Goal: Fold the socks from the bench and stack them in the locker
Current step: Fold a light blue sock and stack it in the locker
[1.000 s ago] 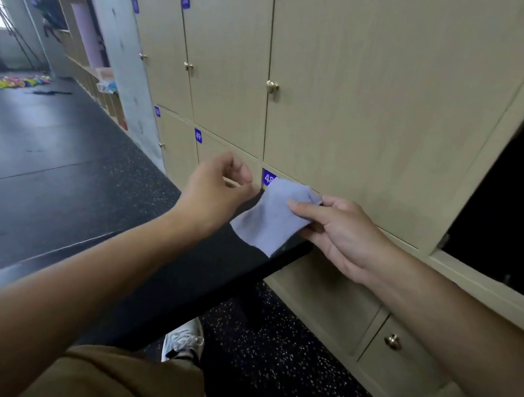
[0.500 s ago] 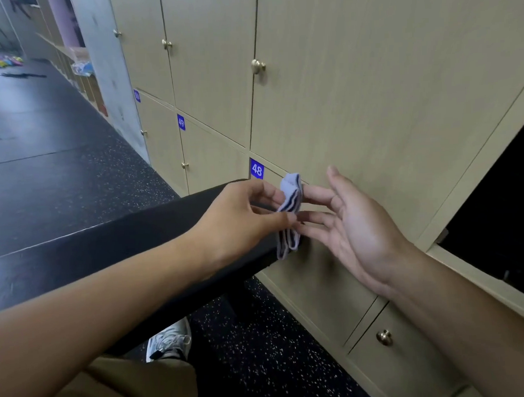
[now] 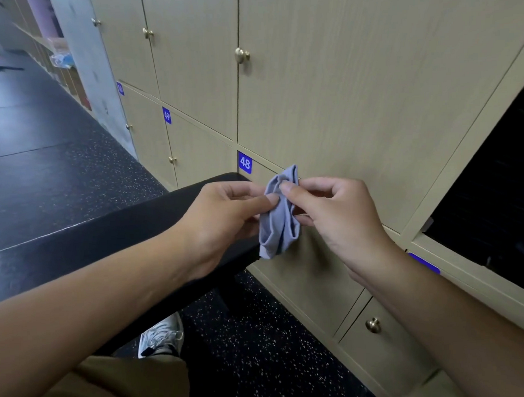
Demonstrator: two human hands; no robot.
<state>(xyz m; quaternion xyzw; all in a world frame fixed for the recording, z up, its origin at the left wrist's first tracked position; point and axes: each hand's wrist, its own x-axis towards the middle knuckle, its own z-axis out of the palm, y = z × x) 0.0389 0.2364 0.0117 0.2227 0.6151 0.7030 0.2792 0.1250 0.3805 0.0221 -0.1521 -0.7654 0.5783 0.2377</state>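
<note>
At the right edge an open locker (image 3: 494, 188) shows only a dark inside; nothing in it can be made out. The rest of the wall is closed pale wooden locker doors (image 3: 340, 90) with round brass knobs (image 3: 242, 55), and blue number tags, one reading 48 (image 3: 245, 162) and one 49 (image 3: 166, 115). Low at the right is a further door with its own knob (image 3: 373, 325).

A grey-blue sock (image 3: 278, 221) is held up in the air between the two hands, just beyond the near end of the black desk (image 3: 106, 235) and in front of the door numbered 48. It is bunched and partly folded, hanging lengthwise, and touches neither desk nor doors as far as can be seen. The left hand (image 3: 222, 218) pinches its left side between thumb and fingers, the fingers curled. The right hand (image 3: 330, 213) pinches its upper right edge with thumb and forefinger, the other fingers curled behind it. Both forearms reach in from the lower corners, the left one crossing over the desk.

Below the desk lies a dark speckled floor (image 3: 261, 348), with a white and grey shoe (image 3: 161, 337) and a tan trouser leg (image 3: 113, 388) at the lower left. Far off at the upper left are a grey pillar (image 3: 89, 55), open shelves holding a crumpled clear bag (image 3: 59, 58), and bright coloured things on the floor, too small to tell.
</note>
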